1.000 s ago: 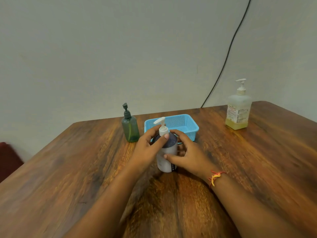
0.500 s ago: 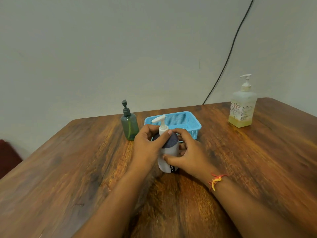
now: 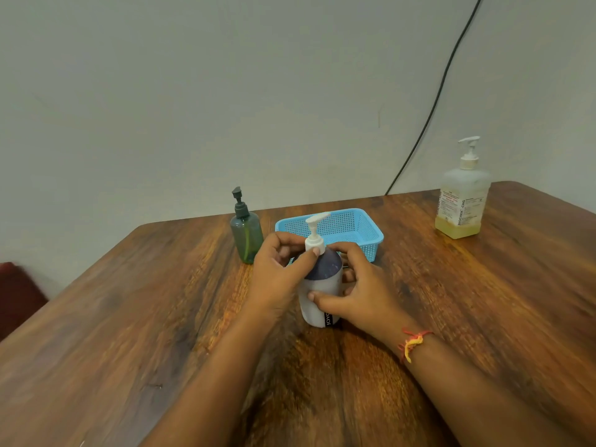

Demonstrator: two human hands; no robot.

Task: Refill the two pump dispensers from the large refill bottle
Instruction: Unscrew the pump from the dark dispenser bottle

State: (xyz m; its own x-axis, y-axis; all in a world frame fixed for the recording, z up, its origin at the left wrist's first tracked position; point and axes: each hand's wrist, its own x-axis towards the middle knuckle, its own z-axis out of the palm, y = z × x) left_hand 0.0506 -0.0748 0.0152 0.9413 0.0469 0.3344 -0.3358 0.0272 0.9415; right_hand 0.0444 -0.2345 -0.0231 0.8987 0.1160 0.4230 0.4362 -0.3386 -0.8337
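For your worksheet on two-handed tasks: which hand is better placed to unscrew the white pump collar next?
Left, probably. The left hand already has its fingers around the white pump collar, while the right hand grips the bottle body lower down, steadying it.

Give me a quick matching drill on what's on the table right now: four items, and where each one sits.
Items:
1. white pump bottle
2. green dispenser
3. blue basket
4. large refill bottle

Places:
A. far right of the table
B. held between both hands
C. just behind the hands
D. left of the basket

Pairs: 1-B, 2-D, 3-C, 4-A
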